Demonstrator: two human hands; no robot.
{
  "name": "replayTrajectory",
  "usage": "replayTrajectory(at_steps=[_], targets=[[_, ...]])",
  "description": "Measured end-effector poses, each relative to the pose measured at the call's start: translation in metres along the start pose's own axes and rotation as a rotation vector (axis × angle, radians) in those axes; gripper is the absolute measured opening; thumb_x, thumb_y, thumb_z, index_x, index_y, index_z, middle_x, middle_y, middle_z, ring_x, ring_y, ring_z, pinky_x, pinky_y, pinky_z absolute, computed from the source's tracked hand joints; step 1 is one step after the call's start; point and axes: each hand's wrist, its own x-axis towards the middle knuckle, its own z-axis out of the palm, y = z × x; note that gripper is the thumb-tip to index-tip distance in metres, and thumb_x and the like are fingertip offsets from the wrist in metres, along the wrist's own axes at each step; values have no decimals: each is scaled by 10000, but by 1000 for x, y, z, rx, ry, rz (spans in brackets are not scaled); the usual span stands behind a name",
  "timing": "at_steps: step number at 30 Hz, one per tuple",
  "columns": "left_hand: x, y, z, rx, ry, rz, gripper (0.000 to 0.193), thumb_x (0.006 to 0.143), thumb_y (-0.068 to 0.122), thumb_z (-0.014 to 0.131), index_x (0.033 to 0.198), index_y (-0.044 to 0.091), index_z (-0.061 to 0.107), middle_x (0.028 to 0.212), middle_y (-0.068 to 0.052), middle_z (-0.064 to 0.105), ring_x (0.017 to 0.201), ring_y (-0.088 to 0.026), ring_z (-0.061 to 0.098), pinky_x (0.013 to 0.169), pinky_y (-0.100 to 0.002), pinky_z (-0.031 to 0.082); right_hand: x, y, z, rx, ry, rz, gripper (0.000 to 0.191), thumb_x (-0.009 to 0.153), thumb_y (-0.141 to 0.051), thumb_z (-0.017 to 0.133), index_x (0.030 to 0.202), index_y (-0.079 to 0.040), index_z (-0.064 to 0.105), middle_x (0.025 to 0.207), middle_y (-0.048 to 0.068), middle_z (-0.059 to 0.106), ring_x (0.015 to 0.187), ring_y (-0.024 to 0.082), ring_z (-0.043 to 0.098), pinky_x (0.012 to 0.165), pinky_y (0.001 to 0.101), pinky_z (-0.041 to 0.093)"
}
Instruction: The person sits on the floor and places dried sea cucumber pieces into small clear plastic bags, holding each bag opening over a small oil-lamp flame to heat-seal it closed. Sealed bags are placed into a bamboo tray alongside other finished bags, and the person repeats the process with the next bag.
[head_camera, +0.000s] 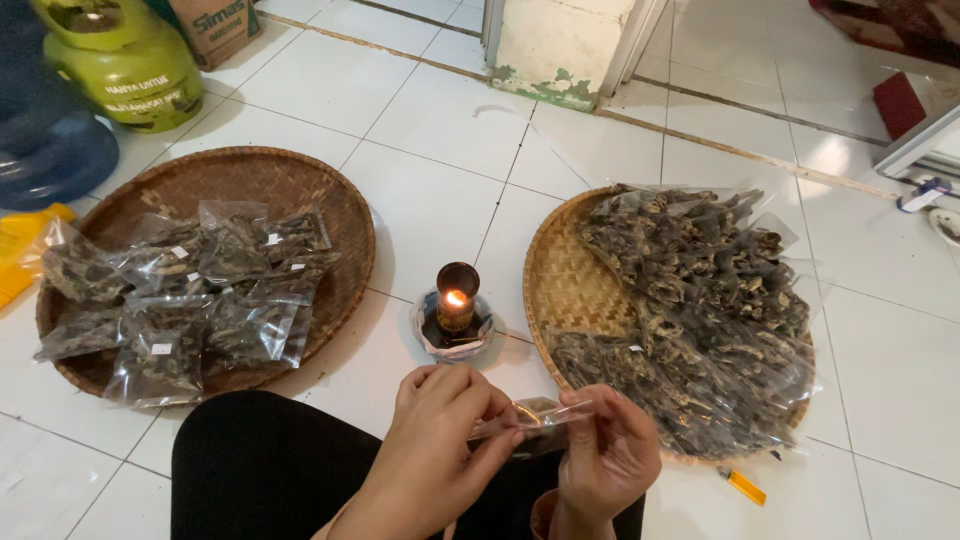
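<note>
now | both hands, left hand (435, 425) and right hand (608, 452), clamped on small clear bag (530, 415) | lit lamp (456, 300) just ahead of my grip | i judge sealing step; next needs steady edge at flame

Using the little burning lamp (457, 300) as my reference: straight out from my hands (520, 450) it's the first thing in the way, flame lit, sitting in its small dish, so anything going forward has to swing around it. Left of the lamp there's a strip of bare tile, then the round woven tray (330, 200) piled with sealed packets (190, 300). Right of the lamp a narrower gap, then the second woven tray (560, 280) heaped with big clear bags (700, 300). Beyond the lamp the white floor (450, 130) is open until the wall corner (560, 50). My dark-clad knee (260, 460) blocks near-left; a yellow lighter (745, 487) lies near-right.
</note>
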Motion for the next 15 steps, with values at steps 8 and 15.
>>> replayTrajectory(at_steps=[8, 15], targets=[[0, -4, 2, -77, 8, -22, 184, 825, 181, 775, 939, 105, 653, 960, -27, 632, 1019, -247, 610, 942, -411, 380, 4, -2, 6, 13, -9, -12, 411, 989, 51, 681, 1340, -1, 475, 987, 194, 689, 914, 225, 675, 853, 331, 570], [1, -2, 1, -126, -30, -39, 231, 828, 220, 810, 937, 100, 646, 852, -6, 654, 841, -206, 651, 875, -394, 388, -2, -3, 9, 31, -63, 31, 373, 981, 32, 697, 1291, 3, 493, 1049, 191, 685, 942, 210, 678, 859, 318, 572]])
